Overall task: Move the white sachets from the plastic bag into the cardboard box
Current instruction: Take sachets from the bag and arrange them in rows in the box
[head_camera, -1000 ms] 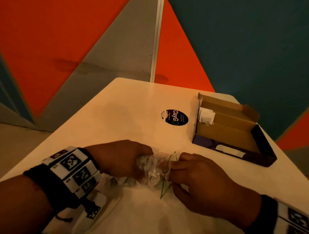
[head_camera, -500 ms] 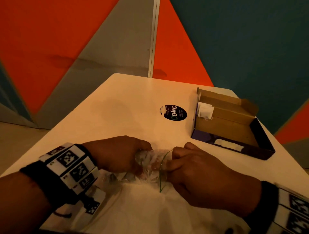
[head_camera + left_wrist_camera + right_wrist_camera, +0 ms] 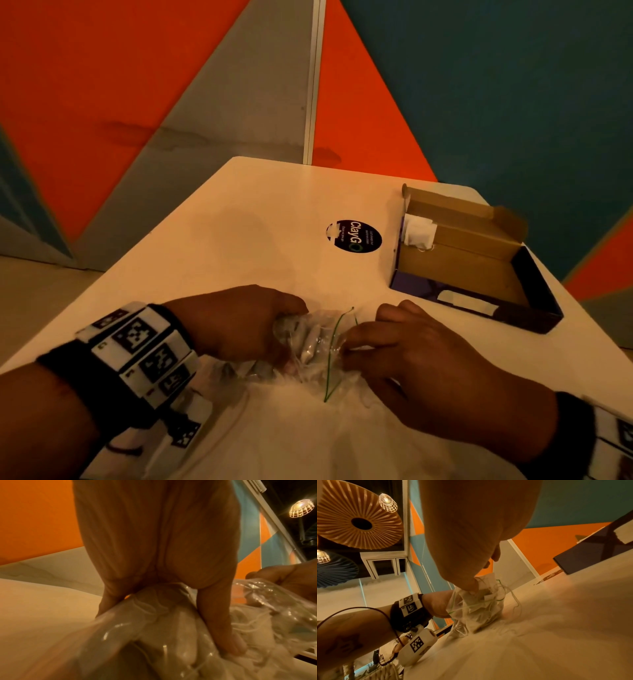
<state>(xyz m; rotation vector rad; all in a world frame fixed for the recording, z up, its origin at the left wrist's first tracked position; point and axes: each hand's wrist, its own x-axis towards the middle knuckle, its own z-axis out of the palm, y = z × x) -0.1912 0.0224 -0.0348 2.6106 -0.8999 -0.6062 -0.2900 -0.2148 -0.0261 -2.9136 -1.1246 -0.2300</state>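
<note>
A clear plastic bag (image 3: 315, 337) with a green zip line lies on the white table near me, stuffed with white sachets (image 3: 479, 609) and strings. My left hand (image 3: 239, 322) grips the bag's left side, fingers curled round it (image 3: 154, 615). My right hand (image 3: 404, 342) pinches a sachet at the bag's open mouth (image 3: 471, 588). The cardboard box (image 3: 479, 260) stands open at the right, apart from both hands, with a white sachet (image 3: 419, 231) in its far left corner.
A black round sticker (image 3: 354, 236) lies on the table (image 3: 239, 222) left of the box. The table's edges run close on both sides. Orange, grey and teal wall panels stand behind it.
My right hand has shifted slightly right and its fingers have gone into the bag's mouth. The bag's green zip line now stands more open. My left hand stays on the bag.
</note>
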